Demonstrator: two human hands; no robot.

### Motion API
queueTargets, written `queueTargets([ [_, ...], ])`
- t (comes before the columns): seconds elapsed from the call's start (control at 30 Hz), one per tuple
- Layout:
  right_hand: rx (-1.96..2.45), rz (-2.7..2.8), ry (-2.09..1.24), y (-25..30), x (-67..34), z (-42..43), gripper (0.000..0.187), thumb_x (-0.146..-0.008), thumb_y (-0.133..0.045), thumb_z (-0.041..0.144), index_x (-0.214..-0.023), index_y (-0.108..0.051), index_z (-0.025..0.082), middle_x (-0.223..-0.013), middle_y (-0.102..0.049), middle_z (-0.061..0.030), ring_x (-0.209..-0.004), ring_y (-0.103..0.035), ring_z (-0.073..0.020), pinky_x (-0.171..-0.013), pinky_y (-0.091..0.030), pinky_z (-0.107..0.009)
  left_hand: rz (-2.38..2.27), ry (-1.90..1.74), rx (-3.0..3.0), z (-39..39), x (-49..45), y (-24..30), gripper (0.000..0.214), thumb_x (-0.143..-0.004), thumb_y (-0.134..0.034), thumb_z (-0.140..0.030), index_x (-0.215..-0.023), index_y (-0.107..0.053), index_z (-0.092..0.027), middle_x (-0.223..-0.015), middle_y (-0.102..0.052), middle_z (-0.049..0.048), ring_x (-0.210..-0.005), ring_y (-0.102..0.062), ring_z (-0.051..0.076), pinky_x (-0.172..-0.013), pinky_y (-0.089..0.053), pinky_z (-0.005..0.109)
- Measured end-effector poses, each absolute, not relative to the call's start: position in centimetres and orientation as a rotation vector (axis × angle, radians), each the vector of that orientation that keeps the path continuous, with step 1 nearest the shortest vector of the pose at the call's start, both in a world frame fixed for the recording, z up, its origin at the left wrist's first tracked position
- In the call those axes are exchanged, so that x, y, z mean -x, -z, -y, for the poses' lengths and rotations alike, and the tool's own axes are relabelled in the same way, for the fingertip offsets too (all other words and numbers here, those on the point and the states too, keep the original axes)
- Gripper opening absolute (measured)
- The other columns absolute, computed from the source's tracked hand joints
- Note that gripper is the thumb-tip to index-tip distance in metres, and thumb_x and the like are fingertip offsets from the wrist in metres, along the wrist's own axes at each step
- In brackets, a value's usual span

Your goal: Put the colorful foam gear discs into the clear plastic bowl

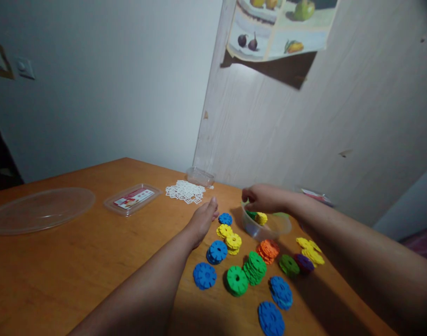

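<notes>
My left hand (202, 220) rests on the wooden table (76, 266), fingers together and stretched toward a small blue disc (225, 218); it holds nothing. My right hand (261, 198) hovers over a clear plastic bowl (281, 225) with fingers curled down into it; whether it pinches a piece is hidden. Inside the bowl lie yellow (261, 218) and green discs. In front of the bowl, stacks of toothed foam discs are sorted by colour: yellow (230, 238), blue (216, 251), green (254, 267), orange (268, 249).
White lattice pieces (185, 191) lie heaped beyond my left hand, next to a small clear box (199, 176). A clear lid with a red label (132, 199) and a large clear oval lid (38, 210) lie at the left. A wall and a fruit poster (279, 28) rise behind.
</notes>
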State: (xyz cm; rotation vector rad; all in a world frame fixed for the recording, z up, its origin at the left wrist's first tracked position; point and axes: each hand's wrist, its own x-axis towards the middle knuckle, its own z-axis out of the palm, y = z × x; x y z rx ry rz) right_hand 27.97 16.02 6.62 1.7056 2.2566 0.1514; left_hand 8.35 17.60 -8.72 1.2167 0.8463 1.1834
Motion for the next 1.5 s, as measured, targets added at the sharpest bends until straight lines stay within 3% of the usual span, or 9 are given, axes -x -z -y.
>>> queueTargets([
  [0.27,-1.239,-2.345,-0.390,-4.6,-22.6,-15.7,0.050,-0.077,-0.070,0.032,-0.125,-0.068,0.022,-0.118,-0.071,-0.0126,-0.118,-0.056,-0.0326,-0.089,-0.041,-0.039,-0.851,-1.166,-1.257,-17.7,-8.3,8.7,0.075,-0.080,-0.046,-0.084,-0.105,-0.063,-0.015,-0.110,-0.066,0.0132,-0.105,-0.063,0.027,-0.096,-0.049,0.040],
  [0.5,-1.181,-2.300,-0.420,-3.4,-21.9,-16.4,0.045,-0.083,-0.064,0.036,-0.127,-0.068,0.025,-0.117,-0.071,-0.0134,-0.115,-0.058,-0.0345,-0.087,-0.040,-0.042,-0.863,-1.150,-1.268,-17.4,-8.3,8.4,0.078,-0.080,-0.045,-0.084,-0.107,-0.065,-0.014,-0.105,-0.069,0.0136,-0.099,-0.064,0.025,-0.092,-0.048,0.040],
  [1.27,-1.214,-2.356,-0.348,-2.0,-23.2,-17.8,0.049,-0.073,-0.069,0.043,-0.120,-0.070,0.030,-0.108,-0.072,-0.0100,-0.108,-0.060,-0.0324,-0.083,-0.042,-0.039,-0.846,-1.134,-1.255,-17.4,-8.4,8.4,0.079,-0.083,-0.044,-0.082,-0.112,-0.063,-0.012,-0.116,-0.067,0.0161,-0.104,-0.064,0.026,-0.095,-0.049,0.039],
  [1.5,-1.273,-2.415,-0.373,-3.9,-24.3,-17.5,0.044,-0.080,-0.065,0.043,-0.121,-0.068,0.026,-0.115,-0.070,-0.0110,-0.110,-0.059,-0.0308,-0.085,-0.042,-0.036,-0.859,-1.145,-1.264,-17.4,-8.3,8.6,0.076,-0.086,-0.041,-0.081,-0.114,-0.062,-0.013,-0.123,-0.066,0.0166,-0.109,-0.065,0.027,-0.098,-0.048,0.039],
])
